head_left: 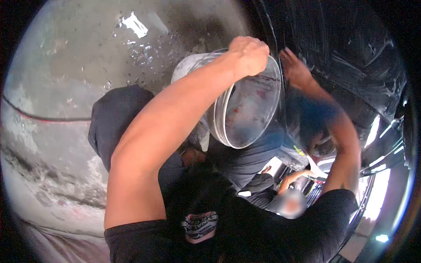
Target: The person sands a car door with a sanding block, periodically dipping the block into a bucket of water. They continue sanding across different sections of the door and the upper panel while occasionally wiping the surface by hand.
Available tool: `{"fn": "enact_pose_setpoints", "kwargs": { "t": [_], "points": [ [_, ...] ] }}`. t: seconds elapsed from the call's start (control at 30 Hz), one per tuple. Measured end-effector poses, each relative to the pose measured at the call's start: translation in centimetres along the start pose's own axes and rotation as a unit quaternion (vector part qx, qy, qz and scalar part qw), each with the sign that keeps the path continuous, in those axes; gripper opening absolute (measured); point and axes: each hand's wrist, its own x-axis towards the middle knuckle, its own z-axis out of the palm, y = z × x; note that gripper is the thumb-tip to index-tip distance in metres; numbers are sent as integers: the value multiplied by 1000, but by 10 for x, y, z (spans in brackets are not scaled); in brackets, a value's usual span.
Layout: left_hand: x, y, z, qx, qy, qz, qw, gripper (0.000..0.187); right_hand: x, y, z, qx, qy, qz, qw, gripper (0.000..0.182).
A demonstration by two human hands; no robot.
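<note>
Left hand (249, 53) gripping tilted bucket (245, 105)

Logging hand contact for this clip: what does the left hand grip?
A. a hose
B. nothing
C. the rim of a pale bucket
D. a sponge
C: the left hand is closed on the rim of the tilted bucket, while the right hand lies flat on the black car body.

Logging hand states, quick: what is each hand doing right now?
Left hand: closed on the rim of the tilted bucket.
Right hand: open, flat against the wet black car body, holding nothing.
</note>
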Motion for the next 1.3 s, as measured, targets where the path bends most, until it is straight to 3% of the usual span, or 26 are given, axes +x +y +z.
{"fn": "enact_pose_setpoints", "kwargs": {
  "t": [0.07, 0.1, 0.13, 0.17, 0.23, 0.27, 0.3, 0.37, 0.43, 0.47, 0.5, 0.57, 0.63, 0.7, 0.77, 0.87, 0.9, 0.93, 1.0, 1.1, 1.13, 1.2, 1.23, 1.3],
  "points": [
    [1, 4, -2, 5, -13, -3, 1000, 28, 15, 41, -27, -99, 47, 47, 993, 56],
    [1, 2, -5, 8, -17, -18, 1000, 29, 25, 63, -47, -87, 112, 106, 984, 57],
    [-2, 0, -3, 8, 5, 6, 1000, 30, 26, 76, -87, -56, 114, 140, 982, 62],
    [0, -1, -1, 21, 4, 10, 1000, 30, 45, 77, -40, 49, 144, 142, 978, 64],
    [-2, 1, 0, 17, -4, 13, 1000, 30, 13, 45, -54, -40, 131, 170, 976, 64],
    [-5, -2, -11, 21, -12, 1, 1000, 30, -1, 25, -35, -53, 92, 128, 986, 61],
    [-6, 3, -21, -12, -72, -6, 997, 35, -12, 5, 12, -50, 121, 102, 986, 57],
    [-5, 4, -16, -49, -125, -12, 991, 45, -25, -4, 23, -43, 78, 67, 994, 58],
    [6, -3, 14, 42, 21, 61, 997, 29, -9, 17, -12, -21, 62, 72, 995, 58],
    [5, -1, 14, 45, 28, 53, 997, 29, 1, 44, -40, -9, 50, 79, 996, 60],
    [2, -2, 10, 47, 42, 44, 997, 28, 9, 74, -66, -24, 225, 94, 970, 59],
    [0, -3, 4, 34, 40, 38, 998, 27, 32, 93, -73, -36, 227, 148, 962, 60],
    [4, -1, 7, 39, 49, 44, 997, 27, 14, 67, -60, 2, 223, 187, 957, 60],
    [0, -3, 7, 34, 49, 30, 998, 26, -25, 27, -20, 23, 163, 126, 978, 60],
    [4, 6, 4, 33, 27, 12, 999, 25, -56, -3, 30, 28, 168, 95, 981, 63],
    [2, 11, 11, 65, 38, 39, 996, 25, -36, 39, 2, 16, 172, 73, 982, 65],
    [2, 9, 11, 73, 47, 43, 995, 25, -19, 67, -40, -6, 140, 105, 985, 67],
    [2, 10, 11, 91, 54, 39, 994, 25, 3, 100, -67, 14, 247, 161, 955, 66],
    [-2, 8, 9, 86, 77, 39, 993, 25, 40, 143, -117, -28, 291, 234, 927, 61],
    [-4, 6, 10, 62, 88, 42, 993, 26, 27, 121, -99, -9, 328, 239, 914, 57],
    [-4, 4, 7, 52, 73, 44, 995, 23, 11, 97, -69, 58, 333, 205, 919, 60],
    [-3, 7, 4, 42, 63, 50, 996, 22, -30, 42, -23, 39, 173, 150, 973, 66],
    [-2, 6, 6, 40, 59, 59, 996, 21, -41, 25, -2, 45, 199, 148, 968, 66],
    [2, 5, 12, 57, 73, 76, 993, 21, -32, 44, -4, 38, 153, 111, 981, 66]
  ]
}}
